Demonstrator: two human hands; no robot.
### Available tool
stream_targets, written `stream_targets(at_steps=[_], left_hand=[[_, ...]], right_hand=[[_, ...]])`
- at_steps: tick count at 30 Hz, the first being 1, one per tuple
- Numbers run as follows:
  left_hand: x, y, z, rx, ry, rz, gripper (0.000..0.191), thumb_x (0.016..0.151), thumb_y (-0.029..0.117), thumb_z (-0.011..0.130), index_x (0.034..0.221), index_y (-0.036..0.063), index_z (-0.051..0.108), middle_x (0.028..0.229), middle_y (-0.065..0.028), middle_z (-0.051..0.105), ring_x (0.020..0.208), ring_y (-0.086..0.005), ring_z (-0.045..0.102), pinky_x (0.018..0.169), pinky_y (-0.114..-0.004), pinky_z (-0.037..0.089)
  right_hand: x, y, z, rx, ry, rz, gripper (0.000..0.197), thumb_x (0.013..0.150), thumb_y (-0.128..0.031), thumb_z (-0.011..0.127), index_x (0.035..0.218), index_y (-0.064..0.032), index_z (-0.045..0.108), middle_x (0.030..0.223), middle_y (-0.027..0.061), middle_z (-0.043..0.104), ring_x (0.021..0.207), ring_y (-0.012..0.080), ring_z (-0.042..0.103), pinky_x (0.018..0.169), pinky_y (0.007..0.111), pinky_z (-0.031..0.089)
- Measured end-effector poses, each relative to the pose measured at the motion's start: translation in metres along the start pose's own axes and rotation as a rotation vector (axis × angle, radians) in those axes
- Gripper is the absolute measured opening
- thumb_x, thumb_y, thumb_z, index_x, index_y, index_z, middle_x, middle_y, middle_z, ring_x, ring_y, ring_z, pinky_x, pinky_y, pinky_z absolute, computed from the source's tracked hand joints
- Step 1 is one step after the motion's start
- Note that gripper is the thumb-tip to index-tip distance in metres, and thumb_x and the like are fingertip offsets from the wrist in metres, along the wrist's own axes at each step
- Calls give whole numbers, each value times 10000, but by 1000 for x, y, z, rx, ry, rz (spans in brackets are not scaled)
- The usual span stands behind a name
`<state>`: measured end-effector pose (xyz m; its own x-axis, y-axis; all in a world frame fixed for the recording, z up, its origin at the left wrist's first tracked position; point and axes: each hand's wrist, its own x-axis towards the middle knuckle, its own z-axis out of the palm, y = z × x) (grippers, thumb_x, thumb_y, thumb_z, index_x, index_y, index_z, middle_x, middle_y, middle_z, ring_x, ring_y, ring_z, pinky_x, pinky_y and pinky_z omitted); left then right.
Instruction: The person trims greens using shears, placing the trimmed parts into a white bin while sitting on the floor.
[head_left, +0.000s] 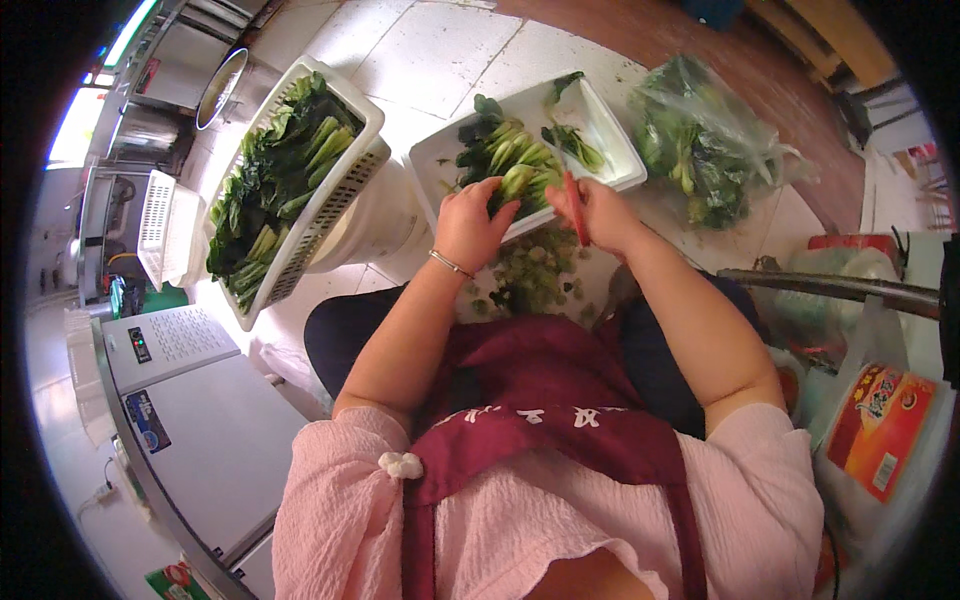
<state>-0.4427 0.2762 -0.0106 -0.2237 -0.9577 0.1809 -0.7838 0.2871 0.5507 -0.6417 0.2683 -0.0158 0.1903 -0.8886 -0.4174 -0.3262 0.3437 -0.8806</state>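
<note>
My left hand (469, 221), with a bracelet at the wrist, curls its fingers and thumb around a head of bok choy (517, 180) at the near edge of a white plastic tray (626, 161). Close on the right, my right hand (600, 214) grips a red-handled knife (574, 206), its thin blade hard to make out against the greens. More bok choy (491, 142) lies in a row in the tray, stems towards the right. A separate small bok choy (577, 146) rests on the tray's right part. Trimmed stem ends and leaf scraps (536, 270) are heaped below my hands.
On the left, a white slotted basket (375, 112) full of leafy greens (300, 150) sits on a pale bucket (375, 217). A clear plastic bag of greens (690, 150) lies right of the tray. A white chest freezer (217, 442) stands left; a metal bar (832, 283) juts in from the right.
</note>
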Motion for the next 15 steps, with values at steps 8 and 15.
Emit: stream_targets(at_steps=[8,15], left_hand=[[-6,-23,-12,-144,16,-157,366,771,266,632,1020,4,574,864,-184,620,775,-323,599,671,-399,467],[-16,-13,-13,214,-85,-27,339,771,258,631,1027,46,566,914,-130,631,870,-296,586,847,-393,381]], right_hand=[[-35,-14,11,-394,-403,-53,554,820,-510,562,1003,8,488,908,125,602,776,172,579,655,294,465],[-29,1,29,-364,-552,212,622,818,-586,501,1003,8,488,892,120,588,782,162,575,622,294,464]])
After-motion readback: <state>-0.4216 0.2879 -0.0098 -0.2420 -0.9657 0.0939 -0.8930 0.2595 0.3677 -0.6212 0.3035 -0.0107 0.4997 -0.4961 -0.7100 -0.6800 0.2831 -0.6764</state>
